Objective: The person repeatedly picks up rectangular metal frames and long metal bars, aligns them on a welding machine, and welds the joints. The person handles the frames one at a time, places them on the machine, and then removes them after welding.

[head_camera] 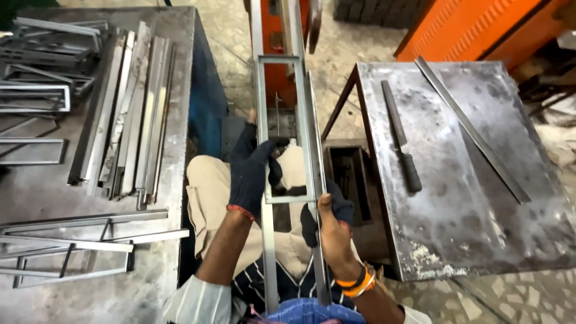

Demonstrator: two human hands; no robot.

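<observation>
A long ladder-shaped metal frame (287, 102) of thin grey bars runs from my lap up toward the top of the view. My left hand (252, 171), in a dark blue glove with a red cuff, wraps around the frame's left rail near a cross bar. My right hand (333, 225), also in a dark glove with the thumb bare, grips the right rail lower down; orange bangles sit on that wrist. The frame's near end passes over my beige trousers and striped shirt.
A grey metal table (36, 192) at left carries a pile of angle bars (129, 114) and several welded frames (72, 246). A steel plate table (468, 204) at right holds a file (401, 135) and a long flat strip (471, 129). Orange machinery stands behind.
</observation>
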